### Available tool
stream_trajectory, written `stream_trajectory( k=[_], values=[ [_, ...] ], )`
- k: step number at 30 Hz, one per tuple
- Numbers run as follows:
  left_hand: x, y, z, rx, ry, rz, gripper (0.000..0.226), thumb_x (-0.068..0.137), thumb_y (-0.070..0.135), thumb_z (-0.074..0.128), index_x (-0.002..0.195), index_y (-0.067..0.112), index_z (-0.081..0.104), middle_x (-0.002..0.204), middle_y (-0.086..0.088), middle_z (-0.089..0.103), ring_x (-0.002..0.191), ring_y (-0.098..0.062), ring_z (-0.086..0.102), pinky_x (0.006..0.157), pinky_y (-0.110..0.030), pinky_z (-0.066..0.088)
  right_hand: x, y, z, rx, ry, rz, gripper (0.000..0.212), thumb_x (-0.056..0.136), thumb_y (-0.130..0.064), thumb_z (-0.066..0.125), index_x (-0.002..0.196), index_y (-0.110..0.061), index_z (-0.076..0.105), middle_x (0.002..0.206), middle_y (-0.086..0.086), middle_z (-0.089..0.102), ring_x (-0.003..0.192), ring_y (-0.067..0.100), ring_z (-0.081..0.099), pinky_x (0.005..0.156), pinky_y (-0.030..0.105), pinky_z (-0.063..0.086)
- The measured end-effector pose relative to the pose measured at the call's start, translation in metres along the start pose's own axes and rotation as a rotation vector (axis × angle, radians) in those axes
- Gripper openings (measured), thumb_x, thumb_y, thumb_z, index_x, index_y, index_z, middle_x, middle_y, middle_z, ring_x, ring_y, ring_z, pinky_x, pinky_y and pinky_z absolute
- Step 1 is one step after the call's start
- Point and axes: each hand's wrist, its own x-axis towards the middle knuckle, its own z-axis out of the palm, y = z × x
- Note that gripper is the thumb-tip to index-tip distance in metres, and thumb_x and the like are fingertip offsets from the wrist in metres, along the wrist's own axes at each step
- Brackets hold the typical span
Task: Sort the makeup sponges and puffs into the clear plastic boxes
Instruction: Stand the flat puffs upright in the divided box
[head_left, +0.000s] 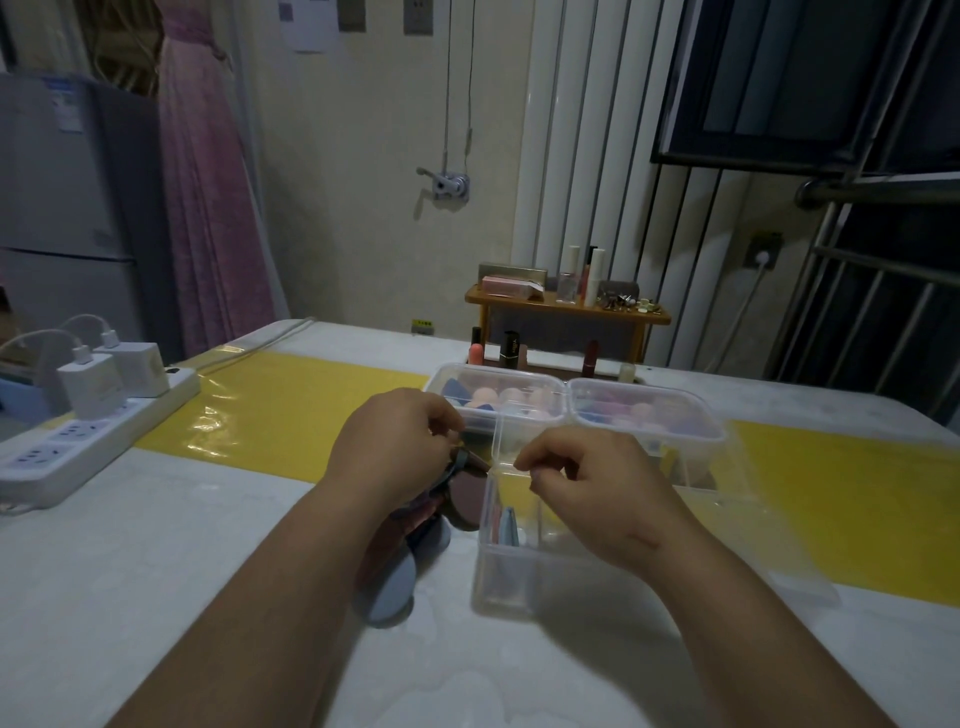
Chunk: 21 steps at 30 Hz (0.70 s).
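A pile of flat round puffs lies under my left forearm: a blue one (390, 592) nearest me and a dark maroon one (467, 501) beside the near clear box (498, 582). My left hand (397, 447) pinches the edge of a blue-grey puff (457, 465) lifted from the pile. My right hand (592, 483) hovers over the near box with its fingertips pinched; whether it holds anything I cannot tell. That box holds upright blue and pink puffs (508, 525). Behind stand two clear boxes, the left (447, 376) and the right (711, 431), with pink and blue sponges inside.
A white power strip (78, 441) with chargers sits at the table's left edge. Lipsticks (511, 349) and a small wooden shelf (566, 309) of cosmetics stand behind the boxes. A clear lid (795, 566) lies right of the near box, on the yellow mat (280, 415).
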Motion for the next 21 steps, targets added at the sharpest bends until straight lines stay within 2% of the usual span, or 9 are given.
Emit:
stream_trajectory(
  k=[3, 5, 9, 12, 14, 17, 21],
  values=[
    [-0.0018, -0.001, 0.0004, 0.07, 0.006, 0.031, 0.02, 0.087, 0.025, 0.064, 0.102, 0.034, 0.073, 0.105, 0.008, 0.067, 0.091, -0.016, 0.058, 0.075, -0.029, 0.048, 0.0001, 0.0009, -0.0006, 0.001, 0.016, -0.009, 0.024, 0.095, -0.019, 0.056, 0.103, -0.037, 0.07, 0.092, -0.025, 0.061, 0.085, -0.006, 0.056, 0.072, 0.013, 0.043],
    [-0.0025, -0.0001, 0.0011, 0.108, 0.007, 0.056, 0.018, 0.087, 0.024, 0.065, 0.101, 0.033, 0.073, 0.105, 0.007, 0.067, 0.092, -0.017, 0.058, 0.073, -0.029, 0.047, 0.0003, 0.001, -0.0005, -0.009, 0.022, -0.017, 0.024, 0.095, -0.02, 0.056, 0.105, -0.036, 0.07, 0.092, -0.026, 0.06, 0.085, -0.006, 0.055, 0.072, 0.012, 0.043],
    [-0.0049, 0.0045, 0.0005, 0.158, -0.035, 0.067, 0.015, 0.083, 0.017, 0.064, 0.088, 0.031, 0.067, 0.102, 0.004, 0.065, 0.093, -0.017, 0.055, 0.069, -0.027, 0.04, 0.001, 0.0023, 0.0016, -0.014, 0.029, -0.029, 0.023, 0.096, -0.022, 0.055, 0.105, -0.037, 0.069, 0.092, -0.027, 0.059, 0.089, -0.004, 0.056, 0.08, 0.018, 0.049],
    [-0.0056, 0.0047, 0.0006, 0.139, -0.145, 0.059, 0.022, 0.074, 0.013, 0.058, 0.073, 0.034, 0.063, 0.103, 0.003, 0.067, 0.095, -0.019, 0.057, 0.075, -0.031, 0.048, 0.0013, 0.0033, 0.0017, -0.009, 0.046, -0.038, 0.023, 0.095, -0.022, 0.056, 0.104, -0.037, 0.07, 0.092, -0.027, 0.059, 0.089, -0.004, 0.056, 0.081, 0.019, 0.049],
    [-0.0051, 0.0031, 0.001, 0.126, -0.2, 0.071, 0.024, 0.066, 0.016, 0.054, 0.07, 0.036, 0.067, 0.105, 0.005, 0.07, 0.096, -0.019, 0.059, 0.08, -0.034, 0.052, 0.0013, 0.0039, 0.0017, -0.009, 0.047, -0.039, 0.023, 0.094, -0.021, 0.056, 0.104, -0.037, 0.07, 0.092, -0.027, 0.06, 0.089, -0.005, 0.056, 0.079, 0.017, 0.048],
    [-0.0063, 0.0035, 0.0002, 0.186, -0.246, 0.115, 0.03, 0.069, 0.017, 0.056, 0.084, 0.035, 0.076, 0.107, 0.006, 0.07, 0.101, -0.02, 0.058, 0.086, -0.033, 0.048, 0.0009, 0.0042, 0.0022, -0.015, 0.034, -0.039, 0.023, 0.094, -0.021, 0.056, 0.104, -0.037, 0.069, 0.091, -0.026, 0.06, 0.087, -0.005, 0.056, 0.076, 0.016, 0.047],
    [-0.0074, 0.0044, -0.0013, 0.271, -0.22, 0.169, 0.04, 0.08, 0.012, 0.054, 0.105, 0.034, 0.074, 0.111, 0.004, 0.069, 0.104, -0.022, 0.054, 0.087, -0.031, 0.038, 0.0013, 0.0038, 0.0032, -0.037, 0.032, -0.042, 0.023, 0.094, -0.022, 0.056, 0.104, -0.037, 0.07, 0.089, -0.027, 0.059, 0.085, -0.005, 0.056, 0.073, 0.014, 0.044]
  ],
)
